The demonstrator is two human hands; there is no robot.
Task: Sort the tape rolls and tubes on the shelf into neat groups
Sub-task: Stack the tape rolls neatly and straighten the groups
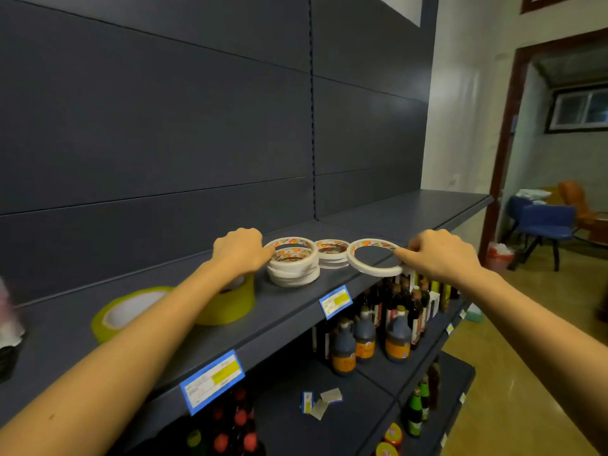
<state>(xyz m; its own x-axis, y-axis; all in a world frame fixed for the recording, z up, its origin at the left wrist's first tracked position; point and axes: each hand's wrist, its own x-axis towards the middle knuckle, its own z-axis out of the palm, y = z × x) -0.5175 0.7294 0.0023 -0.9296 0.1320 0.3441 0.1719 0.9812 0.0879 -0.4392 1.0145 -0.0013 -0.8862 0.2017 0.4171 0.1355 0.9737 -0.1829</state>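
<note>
On the dark shelf [411, 209] stands a stack of white tape rolls [293, 271]. My left hand [241, 253] grips the top roll of that stack at its left side. A smaller stack of white rolls [332, 255] sits just behind and to the right. My right hand [437, 255] pinches a single thin white tape roll [375, 258], tilted and held over the shelf's front edge. Two wide yellow tape rolls [227, 304] lie to the left, partly hidden under my left forearm. No tubes are in sight.
Blue price tags [335, 301] hang on the shelf's front edge. Lower shelves hold dark bottles [396, 337] and several small cards [320, 403]. A dark object [8, 327] sits at the far left. Blue chairs [546, 222] stand beyond a doorway on the right.
</note>
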